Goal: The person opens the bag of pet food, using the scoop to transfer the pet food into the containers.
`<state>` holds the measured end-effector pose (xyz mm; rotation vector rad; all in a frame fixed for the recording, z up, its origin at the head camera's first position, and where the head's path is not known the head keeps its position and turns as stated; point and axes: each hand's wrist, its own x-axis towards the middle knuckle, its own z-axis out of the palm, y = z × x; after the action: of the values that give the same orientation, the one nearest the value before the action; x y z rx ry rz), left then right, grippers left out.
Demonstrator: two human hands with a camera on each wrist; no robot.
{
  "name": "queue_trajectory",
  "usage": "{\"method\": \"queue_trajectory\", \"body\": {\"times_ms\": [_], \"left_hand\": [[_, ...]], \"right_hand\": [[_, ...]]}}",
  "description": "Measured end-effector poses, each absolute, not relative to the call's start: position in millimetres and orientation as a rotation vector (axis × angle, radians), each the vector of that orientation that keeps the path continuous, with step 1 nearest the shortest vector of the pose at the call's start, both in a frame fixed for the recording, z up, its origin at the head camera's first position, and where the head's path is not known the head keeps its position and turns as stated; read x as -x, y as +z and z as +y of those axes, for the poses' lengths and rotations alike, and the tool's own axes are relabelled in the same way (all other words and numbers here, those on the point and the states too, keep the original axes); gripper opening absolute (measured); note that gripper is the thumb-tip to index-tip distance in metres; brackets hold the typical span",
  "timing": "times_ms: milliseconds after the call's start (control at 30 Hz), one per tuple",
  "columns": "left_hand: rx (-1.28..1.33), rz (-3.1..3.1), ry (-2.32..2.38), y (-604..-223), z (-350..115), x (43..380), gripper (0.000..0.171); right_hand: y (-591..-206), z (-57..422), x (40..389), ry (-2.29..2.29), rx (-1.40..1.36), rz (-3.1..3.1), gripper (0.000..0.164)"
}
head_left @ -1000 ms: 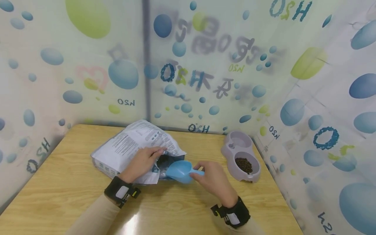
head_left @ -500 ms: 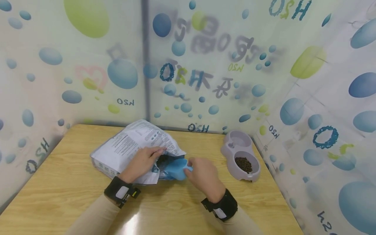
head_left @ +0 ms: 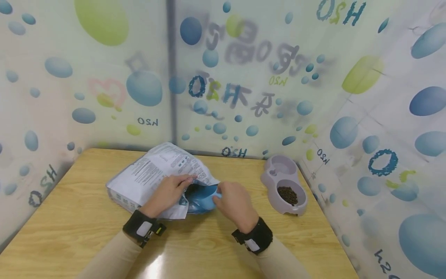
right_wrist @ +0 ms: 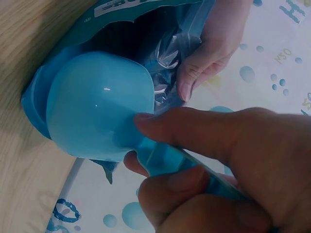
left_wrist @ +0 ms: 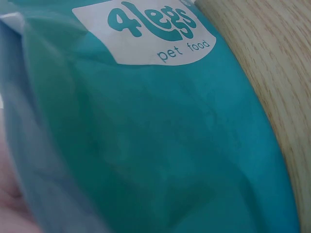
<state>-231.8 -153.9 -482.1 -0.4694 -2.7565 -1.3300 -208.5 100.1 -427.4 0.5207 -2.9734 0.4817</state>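
A white-backed pet food bag [head_left: 150,170] lies on the table, its mouth facing right. My left hand [head_left: 167,193] holds the upper edge of that mouth, thumb on the rim in the right wrist view. The left wrist view shows the bag's teal face [left_wrist: 160,126] printed "4Legs pet food", with a blurred part of the hand at the left edge. My right hand [head_left: 235,203] grips the handle of a light blue scoop [right_wrist: 102,102], thumb against the base of its bowl. The scoop's bowl sits in the bag's mouth, front end hidden inside.
To the right stands a grey-lilac double pet bowl [head_left: 270,192], with brown kibble [head_left: 287,195] in its nearer compartment. The wooden table [head_left: 195,248] meets a patterned curtain [head_left: 223,116] at the back and on both sides.
My right hand has moved left and slightly away from me, pushing the scoop from the bag's mouth deeper inside. My left hand has kept its hold on the bag's edge.
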Motion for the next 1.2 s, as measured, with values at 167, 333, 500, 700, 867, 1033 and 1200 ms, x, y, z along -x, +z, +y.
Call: {"method": "queue_trajectory", "body": {"times_ms": [167,333,500,700,867,1033,1200], "left_hand": [[0.466,-2.766,-1.332,-482.6,-153.2,232.9,0.043],[0.454,-2.774,-1.315,-483.8,-153.1,233.9,0.042],[0.454,-2.778,-1.308,-483.4,-152.6,234.1,0.042],[0.423,-2.788,-1.312,-481.3,-152.7,234.2,0.043],[0.417,-2.791,-1.305,-481.4,-153.5,233.5,0.044],[0.408,-2.801,-1.305,-482.0,-153.9,232.6,0.044],[0.404,-2.808,-1.317,-481.6,-152.9,232.8,0.044]], "right_hand": [[-432.9,92.5,214.7,0.503,-0.512,-2.971,0.018],[-441.0,86.0,220.0,0.548,-0.503,-2.988,0.022],[-451.9,83.4,223.4,0.596,-0.491,-2.978,0.024],[-459.1,84.4,224.4,0.644,-0.507,-2.935,0.022],[-461.9,85.5,224.5,0.695,-0.480,-2.949,0.021],[-465.7,87.8,223.4,0.742,-0.455,-2.966,0.021],[-472.7,93.7,221.5,0.774,-0.449,-2.961,0.020]]}}
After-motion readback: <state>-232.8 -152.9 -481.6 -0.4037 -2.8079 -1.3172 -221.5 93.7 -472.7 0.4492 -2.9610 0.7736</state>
